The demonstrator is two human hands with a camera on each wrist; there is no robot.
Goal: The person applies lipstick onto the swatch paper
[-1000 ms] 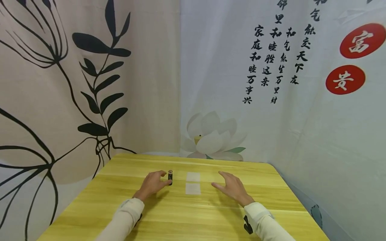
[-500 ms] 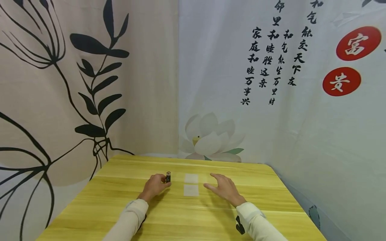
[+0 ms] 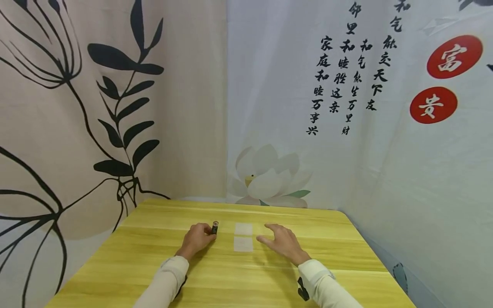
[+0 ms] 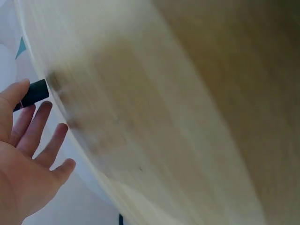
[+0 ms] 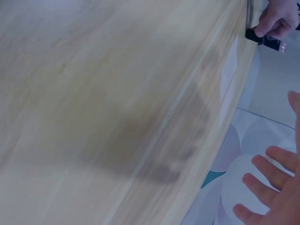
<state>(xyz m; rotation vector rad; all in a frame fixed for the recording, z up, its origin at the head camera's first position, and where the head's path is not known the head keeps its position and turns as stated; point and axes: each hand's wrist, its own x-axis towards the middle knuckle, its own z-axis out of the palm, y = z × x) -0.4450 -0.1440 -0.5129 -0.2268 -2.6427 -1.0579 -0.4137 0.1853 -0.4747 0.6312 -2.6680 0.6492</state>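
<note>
Head view: the left hand [image 3: 195,240] pinches a small black cylinder [image 3: 215,228], slightly tilted, above the yellow wood-grain bench [image 3: 219,278], left of two white square patches [image 3: 243,244]; the right hand [image 3: 284,243] is right of them, its grip apart. Left wrist view: thumb and fingertips clamp the cylinder. Right wrist view: the right hand's fingers are spread.

The table [image 3: 231,278] looks smooth wood, the dark cylinder [image 4: 37,92] perhaps plastic.
</note>
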